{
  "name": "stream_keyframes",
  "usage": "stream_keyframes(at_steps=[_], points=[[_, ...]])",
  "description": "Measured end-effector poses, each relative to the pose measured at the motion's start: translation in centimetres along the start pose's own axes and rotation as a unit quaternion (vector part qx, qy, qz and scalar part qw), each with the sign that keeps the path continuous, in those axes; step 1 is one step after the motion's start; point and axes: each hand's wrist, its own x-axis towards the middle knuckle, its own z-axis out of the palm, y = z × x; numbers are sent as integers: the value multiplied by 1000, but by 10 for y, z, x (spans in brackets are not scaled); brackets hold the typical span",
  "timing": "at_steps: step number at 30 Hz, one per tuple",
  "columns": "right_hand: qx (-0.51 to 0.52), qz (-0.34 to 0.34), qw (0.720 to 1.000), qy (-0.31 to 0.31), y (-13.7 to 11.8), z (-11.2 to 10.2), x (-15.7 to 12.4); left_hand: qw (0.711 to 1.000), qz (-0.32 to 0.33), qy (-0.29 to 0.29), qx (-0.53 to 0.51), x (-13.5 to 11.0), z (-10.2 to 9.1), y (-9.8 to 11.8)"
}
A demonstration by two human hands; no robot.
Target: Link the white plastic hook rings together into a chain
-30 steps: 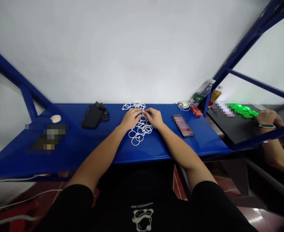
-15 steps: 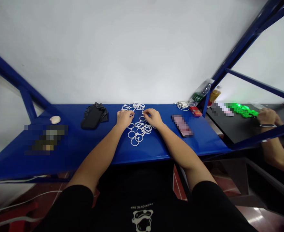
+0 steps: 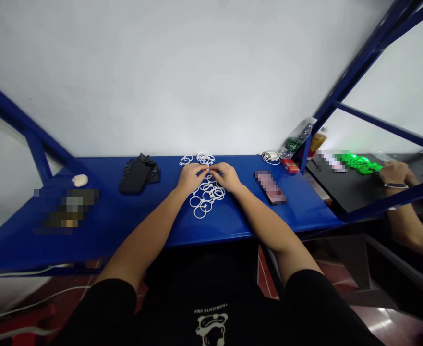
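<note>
My left hand (image 3: 191,177) and my right hand (image 3: 227,176) meet above the blue tabletop, thumbs and fingertips pinched together. A small white bit shows between the fingertips, seemingly part of a white ring; the fingers cover most of it. Just below the hands lies a loose heap of thin white rings (image 3: 200,211), several overlapping, some with a small knob or eyelet on the rim. Behind the hands, against the wall, sits a second cluster of white rings (image 3: 205,158).
Left on the blue table (image 3: 125,226) are a black phone-like item (image 3: 137,178) on crumpled black plastic and a pale case (image 3: 79,180). To the right are a phone (image 3: 270,187), white cable (image 3: 271,157), red box (image 3: 290,166) and bottle (image 3: 297,139). Another person's hands (image 3: 394,174) work beyond the frame.
My two hands have come together; their fingertips were apart and now meet over the rings. The view has shifted slightly.
</note>
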Motion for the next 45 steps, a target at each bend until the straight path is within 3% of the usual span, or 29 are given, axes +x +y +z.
stream_keyframes(at_steps=[4, 11, 23, 39, 45], points=[[25, -13, 1000, 1, -2, -1, 0, 1000, 5, 8, -29, 0, -4, 4], [58, 35, 998, -1, -12, -2, 1, 1000, 1, 16, -4, 1, -4, 7], [-7, 38, 999, 23, -18, 4, 0, 1000, -11, 27, 8, 2, -4, 10], [12, 20, 999, 23, -17, 4, 1, 999, -14, 39, 1, 0, -6, 12], [-7, 23, 999, 26, -10, 0, 0, 999, -24, -8, -41, 0, -3, 6]])
